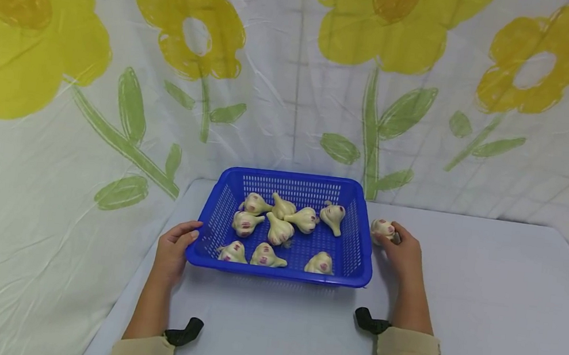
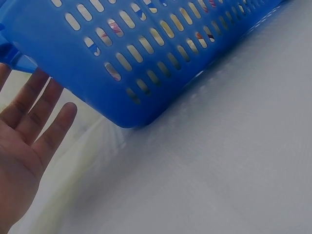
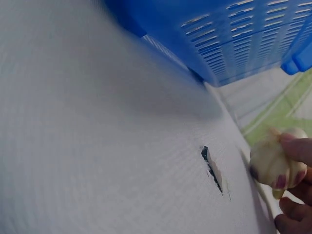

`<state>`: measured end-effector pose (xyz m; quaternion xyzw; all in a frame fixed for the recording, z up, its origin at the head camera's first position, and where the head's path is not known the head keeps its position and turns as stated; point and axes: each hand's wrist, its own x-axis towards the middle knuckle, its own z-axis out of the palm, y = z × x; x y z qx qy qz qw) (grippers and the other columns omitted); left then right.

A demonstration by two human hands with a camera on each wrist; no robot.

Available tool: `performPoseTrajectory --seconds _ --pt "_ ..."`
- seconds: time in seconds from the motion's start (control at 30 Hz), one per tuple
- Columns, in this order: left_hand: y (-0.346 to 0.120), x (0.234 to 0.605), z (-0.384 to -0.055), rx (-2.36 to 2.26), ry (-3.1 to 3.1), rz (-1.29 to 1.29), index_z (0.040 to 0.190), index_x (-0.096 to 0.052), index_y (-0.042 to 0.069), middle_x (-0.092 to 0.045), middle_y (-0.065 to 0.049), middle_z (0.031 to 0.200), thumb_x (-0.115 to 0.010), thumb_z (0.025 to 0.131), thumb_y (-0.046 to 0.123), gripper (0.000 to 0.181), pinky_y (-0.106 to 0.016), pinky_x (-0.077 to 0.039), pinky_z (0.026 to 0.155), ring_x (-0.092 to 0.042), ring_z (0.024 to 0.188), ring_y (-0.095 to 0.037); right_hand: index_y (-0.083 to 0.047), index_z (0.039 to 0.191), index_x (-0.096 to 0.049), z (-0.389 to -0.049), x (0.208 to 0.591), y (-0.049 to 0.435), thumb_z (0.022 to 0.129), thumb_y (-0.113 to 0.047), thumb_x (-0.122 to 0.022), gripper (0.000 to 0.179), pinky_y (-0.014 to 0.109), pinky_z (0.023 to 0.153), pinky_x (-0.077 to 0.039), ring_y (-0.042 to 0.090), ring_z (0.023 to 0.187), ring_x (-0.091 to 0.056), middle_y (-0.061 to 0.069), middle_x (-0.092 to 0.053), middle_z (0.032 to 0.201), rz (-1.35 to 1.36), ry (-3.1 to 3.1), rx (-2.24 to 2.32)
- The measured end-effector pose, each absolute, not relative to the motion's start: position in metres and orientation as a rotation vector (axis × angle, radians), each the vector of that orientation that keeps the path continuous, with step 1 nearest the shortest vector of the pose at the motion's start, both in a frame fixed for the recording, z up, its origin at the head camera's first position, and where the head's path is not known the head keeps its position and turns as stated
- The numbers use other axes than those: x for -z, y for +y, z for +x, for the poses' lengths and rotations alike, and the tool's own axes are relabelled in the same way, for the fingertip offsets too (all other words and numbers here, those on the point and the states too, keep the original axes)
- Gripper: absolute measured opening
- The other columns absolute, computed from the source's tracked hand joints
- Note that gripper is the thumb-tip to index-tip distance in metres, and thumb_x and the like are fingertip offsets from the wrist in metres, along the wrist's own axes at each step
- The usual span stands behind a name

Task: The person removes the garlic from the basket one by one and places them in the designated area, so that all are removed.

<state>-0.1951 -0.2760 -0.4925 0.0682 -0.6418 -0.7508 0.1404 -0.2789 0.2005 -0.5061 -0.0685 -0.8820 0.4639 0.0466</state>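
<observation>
A blue plastic basket [image 1: 279,274] with slotted walls holds several garlic bulbs [image 1: 303,219], cream with purple patches. My left hand [image 1: 173,249] is at the basket's left side, its fingertips at the rim; in the left wrist view the fingers [image 2: 58,122] look fairly straight against the blue wall. Just outside the basket's right wall, my right hand [image 1: 402,252] pinches one garlic bulb [image 1: 382,229] between thumb and fingers. The right wrist view shows this bulb [image 3: 273,163] close to the white surface, partly covered by the thumb.
A white cloth covers the table [image 1: 486,291]. Behind it hangs a white curtain [image 1: 273,84] printed with yellow flowers. Black curved pieces [image 1: 185,332] are worn at both wrists. A small dark slit [image 3: 212,170] shows in the cloth in the right wrist view.
</observation>
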Motion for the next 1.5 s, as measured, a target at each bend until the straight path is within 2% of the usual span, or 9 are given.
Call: performPoseTrajectory --seconds 0.37,0.57,0.77,0.83,0.97,1.13,1.27,1.4,1.5 --pt "-0.280 0.491 -0.195 2.130 -1.935 0.211 0.098 -0.075 0.023 -0.071 0.008 0.098 -0.058 0.098 0.008 0.022 -0.019 -0.057 0.063 -0.066 0.075 -0.006 -0.002 0.144 -0.046 -0.278 0.505 0.199 0.095 -0.028 -0.065 0.059 0.051 0.115 -0.033 0.039 0.137 -0.042 0.025 -0.048 0.145 -0.210 -2.676 -1.484" --pt "-0.288 0.487 -0.196 2.050 -2.101 0.138 0.112 -0.072 0.013 -0.069 0.012 0.104 -0.061 0.098 0.013 0.018 -0.019 -0.057 0.071 -0.065 0.086 -0.005 -0.001 0.147 -0.042 -0.277 0.501 0.200 0.095 -0.030 -0.064 0.063 0.052 0.116 -0.031 0.040 0.139 -0.039 0.025 -0.045 0.148 -0.226 -2.694 -1.477" --pt "-0.300 0.480 -0.197 1.901 -2.373 0.069 0.127 -0.063 0.002 -0.067 0.017 0.110 -0.064 0.097 0.025 0.038 -0.019 -0.057 0.078 -0.064 0.096 -0.001 0.000 0.150 -0.036 -0.276 0.499 0.201 0.096 -0.032 -0.063 0.068 0.053 0.118 -0.027 0.042 0.143 -0.031 0.026 -0.038 0.152 -0.246 -2.723 -1.460" --pt "-0.304 0.478 -0.196 1.878 -2.436 0.049 0.130 -0.061 0.000 -0.066 0.015 0.116 -0.064 0.097 0.028 0.044 -0.018 -0.056 0.082 -0.064 0.100 0.000 0.000 0.150 -0.036 -0.276 0.499 0.201 0.096 -0.032 -0.062 0.068 0.053 0.118 -0.027 0.042 0.144 -0.030 0.026 -0.037 0.153 -0.244 -2.724 -1.469" --pt "-0.310 0.473 -0.195 1.854 -2.513 -0.011 0.133 -0.058 -0.003 -0.065 0.002 0.125 -0.065 0.096 0.030 0.050 -0.019 -0.055 0.085 -0.066 0.101 0.000 0.000 0.149 -0.037 -0.276 0.501 0.200 0.096 -0.031 -0.062 0.066 0.052 0.118 -0.028 0.041 0.143 -0.032 0.026 -0.039 0.151 -0.239 -2.713 -1.478" --pt "-0.317 0.471 -0.199 1.827 -2.609 -0.046 0.134 -0.057 -0.003 -0.067 -0.013 0.125 -0.066 0.095 0.032 0.053 -0.021 -0.056 0.086 -0.069 0.097 -0.005 0.000 0.148 -0.039 -0.276 0.502 0.200 0.095 -0.031 -0.063 0.066 0.052 0.116 -0.029 0.041 0.141 -0.035 0.027 -0.041 0.150 -0.241 -2.709 -1.469" --pt "-0.322 0.469 -0.203 1.818 -2.676 -0.065 0.135 -0.057 -0.001 -0.062 -0.022 0.131 -0.066 0.095 0.034 0.054 -0.027 -0.057 0.088 -0.070 0.099 -0.008 -0.001 0.149 -0.039 -0.276 0.502 0.200 0.095 -0.033 -0.063 0.066 0.053 0.117 -0.029 0.041 0.142 -0.034 0.026 -0.040 0.150 -0.248 -2.717 -1.463" --pt "-0.325 0.466 -0.205 1.844 -2.708 -0.094 0.135 -0.057 -0.001 -0.063 -0.023 0.129 -0.066 0.095 0.033 0.053 -0.031 -0.058 0.087 -0.071 0.099 -0.011 -0.002 0.150 -0.038 -0.276 0.501 0.201 0.096 -0.036 -0.062 0.068 0.053 0.117 -0.027 0.041 0.143 -0.031 0.025 -0.038 0.152 -0.269 -2.733 -1.454" --pt "-0.326 0.463 -0.206 1.878 -2.712 -0.100 0.135 -0.056 -0.003 -0.068 -0.018 0.123 -0.066 0.095 0.031 0.053 -0.030 -0.058 0.087 -0.071 0.098 -0.012 -0.003 0.151 -0.036 -0.275 0.499 0.200 0.096 -0.039 -0.061 0.070 0.055 0.118 -0.025 0.042 0.145 -0.028 0.025 -0.035 0.154 -0.283 -2.740 -1.466"
